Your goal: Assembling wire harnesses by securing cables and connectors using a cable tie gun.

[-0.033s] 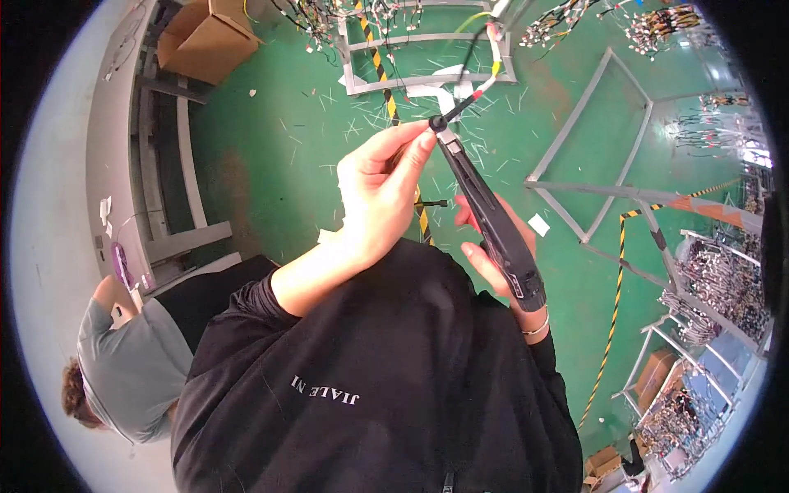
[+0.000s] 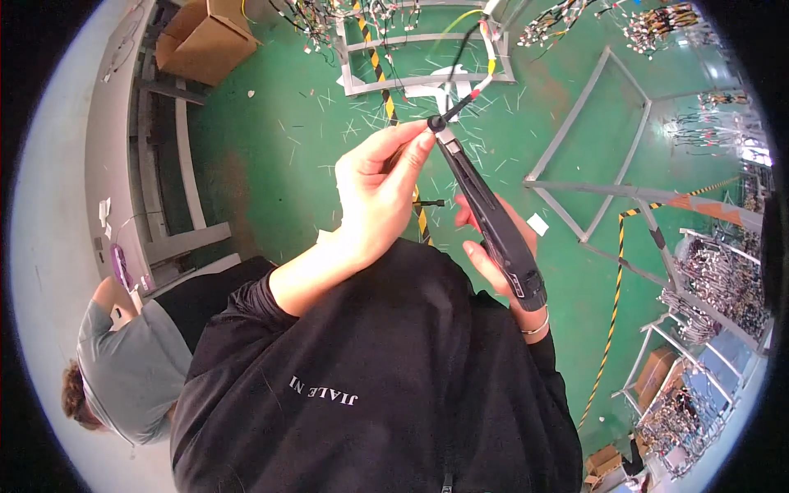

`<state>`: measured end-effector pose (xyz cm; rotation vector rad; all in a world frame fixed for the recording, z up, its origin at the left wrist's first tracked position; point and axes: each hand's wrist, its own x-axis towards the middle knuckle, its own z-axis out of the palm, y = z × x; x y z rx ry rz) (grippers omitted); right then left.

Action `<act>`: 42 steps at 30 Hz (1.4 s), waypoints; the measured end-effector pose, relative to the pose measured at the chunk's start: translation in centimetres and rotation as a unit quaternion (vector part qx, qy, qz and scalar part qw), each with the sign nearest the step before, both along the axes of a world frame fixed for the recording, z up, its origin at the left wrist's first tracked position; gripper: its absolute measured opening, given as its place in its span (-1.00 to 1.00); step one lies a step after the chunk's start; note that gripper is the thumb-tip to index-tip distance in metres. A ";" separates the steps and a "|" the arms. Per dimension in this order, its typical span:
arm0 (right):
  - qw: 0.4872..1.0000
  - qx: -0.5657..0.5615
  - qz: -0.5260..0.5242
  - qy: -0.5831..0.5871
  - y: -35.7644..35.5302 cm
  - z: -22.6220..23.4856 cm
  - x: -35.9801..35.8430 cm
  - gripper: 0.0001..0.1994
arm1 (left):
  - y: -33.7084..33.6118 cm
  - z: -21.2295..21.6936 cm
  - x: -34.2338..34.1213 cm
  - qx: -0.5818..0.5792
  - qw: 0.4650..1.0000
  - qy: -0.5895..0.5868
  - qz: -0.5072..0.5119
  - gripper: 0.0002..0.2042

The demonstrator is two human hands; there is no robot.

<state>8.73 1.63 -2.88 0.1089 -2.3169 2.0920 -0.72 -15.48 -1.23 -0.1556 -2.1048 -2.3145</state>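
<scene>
My right hand [image 2: 497, 263] is wrapped round a black cable tie gun [image 2: 493, 218] with a metal nose, which slants up and to the left. At the nose, my left hand [image 2: 374, 189] is closed in a pinch on a black cable [image 2: 454, 110], its thumb and forefinger tips right beside the tool. From there the cable runs up and to the right, with red and yellow bands and a white stretch. Thin black and yellow-green wires branch off near its upper end. What lies inside my left palm is hidden.
A grey metal frame [image 2: 427, 82] stands ahead, with hanging wire bundles [image 2: 316, 25]. More frames [image 2: 588, 189] and racks of harnesses [image 2: 715, 279] are at right. At left are a cardboard box [image 2: 201, 45], a bench [image 2: 107, 156] and a person in a grey shirt [image 2: 136, 353]. Scraps litter the green floor.
The upper part of the cable has swung slightly to the left. Both hands and the cable tie gun have hardly moved.
</scene>
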 end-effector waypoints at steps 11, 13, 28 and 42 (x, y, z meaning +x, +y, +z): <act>0.992 0.104 -0.035 0.065 0.8 1.0 -0.3 -0.69 | 0.0 1.2 -0.5 -0.177 0.969 0.170 0.003 -0.85; 0.992 0.098 -0.037 0.066 0.9 0.6 -0.3 -0.71 | 0.2 1.3 -0.5 -0.211 0.961 0.179 0.005 -0.85; 0.990 0.107 -0.068 0.069 2.1 0.1 1.5 -0.72 | 2.1 1.0 0.1 -0.216 0.968 0.125 -0.037 -0.86; 0.856 0.490 -0.121 0.114 5.6 -2.1 1.6 -0.55 | 2.4 -0.2 -3.9 -0.045 0.991 -0.111 -0.060 -0.77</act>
